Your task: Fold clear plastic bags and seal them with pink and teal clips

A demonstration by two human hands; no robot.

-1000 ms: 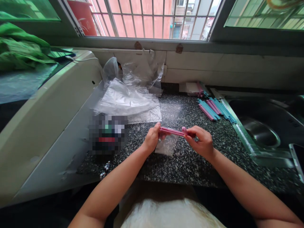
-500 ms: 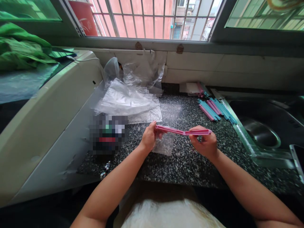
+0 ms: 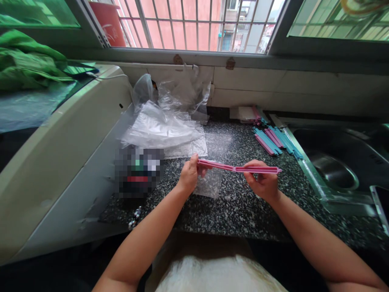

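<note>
A long pink plastic clip (image 3: 225,166), hinged near its middle and unfolded almost straight, spans my two hands above the dark speckled counter. My left hand (image 3: 189,174) pinches its left end, and a small clear plastic bag (image 3: 209,184) hangs beneath, beside those fingers. Closed around the right half of the clip is my right hand (image 3: 261,180), thumb below the strip. The clip's right tip extends past my right fingers.
Blue and pink clips (image 3: 269,140) lie at the right beside the sink (image 3: 322,194). Clear plastic bags (image 3: 164,129) are heaped at the back left. A pixelated object (image 3: 139,172) stands left of my left hand; a white appliance (image 3: 79,142) borders the counter.
The clip's right half has swung straighter, its tip now reaching farther right. My left hand has shifted slightly left with its end of the clip.
</note>
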